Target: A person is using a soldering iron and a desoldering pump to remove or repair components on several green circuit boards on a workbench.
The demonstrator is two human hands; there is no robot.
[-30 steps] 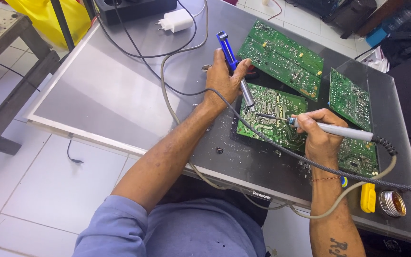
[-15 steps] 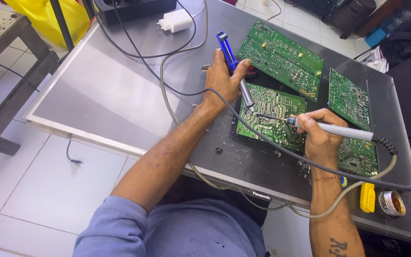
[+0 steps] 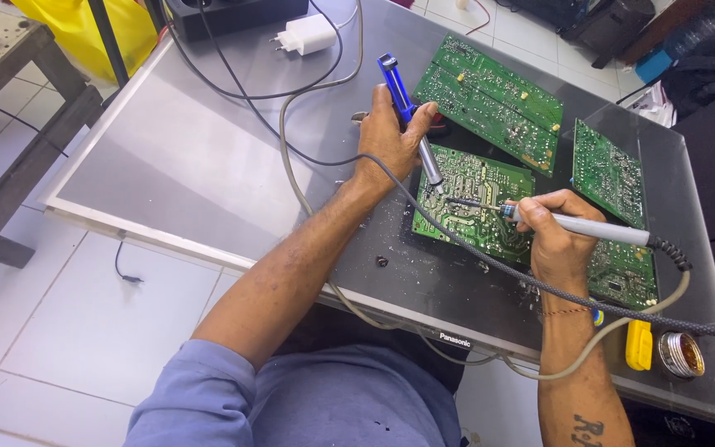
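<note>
Looking down from the head camera, I see my left hand [image 3: 391, 136] clenched around a blue-handled desoldering pump with a silver metal barrel [image 3: 408, 116], held steeply tilted so its tip comes down onto the near green printed circuit board [image 3: 477, 203] lying solder-side up on the grey flat panel of a television laid face down [image 3: 200, 157]. My right hand [image 3: 560, 236] is closed in a pen-like hold on a grey soldering iron with a slim metal tip [image 3: 577, 223], lying nearly flat, its tip pointing left and resting on the same board just beside the pump's nozzle. A black braided cable [image 3: 490, 261] runs from the left wrist area under my right hand and off to the right edge; the iron's pale cord [image 3: 614, 331] loops down past the panel's near edge. A second green circuit board [image 3: 490, 99] lies above the near one, tilted, and a third [image 3: 610, 170] sits to its right, with part of a fourth [image 3: 622, 273] showing beyond my right hand. A yellow plastic handle [image 3: 639, 343] and a round tin of amber flux [image 3: 681, 354] sit near the panel's right near corner. A white plug adapter [image 3: 308, 33] rests at the far edge, well apart from my hands. Small bits of debris speckle the panel beside the near board
</note>
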